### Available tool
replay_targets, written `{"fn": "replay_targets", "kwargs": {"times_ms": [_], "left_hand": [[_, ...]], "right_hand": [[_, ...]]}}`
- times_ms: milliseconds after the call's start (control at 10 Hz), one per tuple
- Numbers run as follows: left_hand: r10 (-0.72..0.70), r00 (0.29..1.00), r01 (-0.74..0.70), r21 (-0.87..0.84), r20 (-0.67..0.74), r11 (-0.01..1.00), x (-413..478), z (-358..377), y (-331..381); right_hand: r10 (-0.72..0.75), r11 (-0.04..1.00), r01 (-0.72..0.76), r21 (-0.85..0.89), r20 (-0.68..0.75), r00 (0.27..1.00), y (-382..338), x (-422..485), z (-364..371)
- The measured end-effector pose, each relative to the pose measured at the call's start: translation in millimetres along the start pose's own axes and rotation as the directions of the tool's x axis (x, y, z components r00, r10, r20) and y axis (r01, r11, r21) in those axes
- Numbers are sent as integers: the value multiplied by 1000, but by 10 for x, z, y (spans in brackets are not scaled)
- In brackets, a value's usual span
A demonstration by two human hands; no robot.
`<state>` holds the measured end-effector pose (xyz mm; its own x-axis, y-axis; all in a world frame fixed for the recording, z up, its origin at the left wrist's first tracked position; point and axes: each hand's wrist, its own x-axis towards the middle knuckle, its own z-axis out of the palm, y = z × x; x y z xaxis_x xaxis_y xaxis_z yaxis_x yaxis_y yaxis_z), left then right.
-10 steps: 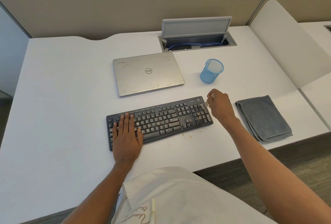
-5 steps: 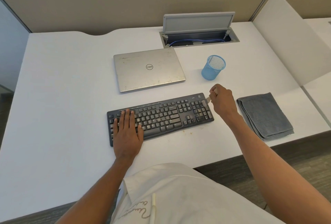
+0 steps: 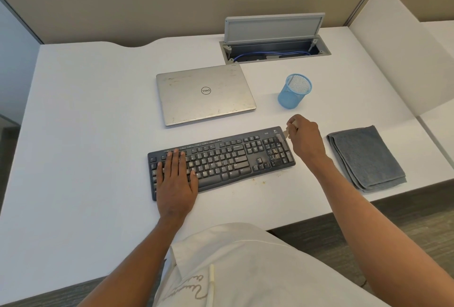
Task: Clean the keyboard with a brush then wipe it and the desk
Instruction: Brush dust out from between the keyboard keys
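**Head view: brushing the keyboard's right end**

Keyboard (image 3: 221,159) lies near the desk's (image 3: 86,134) front edge, with crumbs (image 3: 276,153) on its right-end keys. Brush (image 3: 285,133) tip sits at its back right corner, pinched in the right hand's (image 3: 305,138) curled fingers (image 3: 292,122). Left hand (image 3: 175,181) presses flat on the left keys, fingers straight. I'd advise short strokes toward the front edge, under that steadying press. Folded cloth (image 3: 366,157) lies further right.

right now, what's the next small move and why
Probably sweep the brush down over the number pad: crumbs sit on those keys, the right hand holds the brush at the top right corner of the keyboard, and the left hand lies flat on its left end.
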<state>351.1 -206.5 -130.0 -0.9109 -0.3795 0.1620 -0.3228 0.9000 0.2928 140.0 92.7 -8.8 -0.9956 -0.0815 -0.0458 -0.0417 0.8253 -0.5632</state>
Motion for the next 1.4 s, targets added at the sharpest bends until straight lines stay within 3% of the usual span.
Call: {"fn": "replay_targets", "kwargs": {"times_ms": [400,600,1000,1200,1400], "left_hand": [[-6,1000,6,10,4,1000,-5,-9,5],[-1,1000,1,11,1,1000,-3,-18,10],[-7,1000,7,8,11,1000,3,2,2],[-4,1000,4,9,2,1000,-2,-2,5],[-4,1000,4,11,8,1000,2,-4,7]], "right_hand": [[14,1000,-13,-21,2,1000,11,25,-17],[7,1000,-4,28,-83,997,-1,16,-61],[74,997,-74,-11,-33,997,94,21,-66],[58,997,-51,65,-111,992,55,44,-104],[92,995,-91,26,-45,995,123,11,-40]]}}
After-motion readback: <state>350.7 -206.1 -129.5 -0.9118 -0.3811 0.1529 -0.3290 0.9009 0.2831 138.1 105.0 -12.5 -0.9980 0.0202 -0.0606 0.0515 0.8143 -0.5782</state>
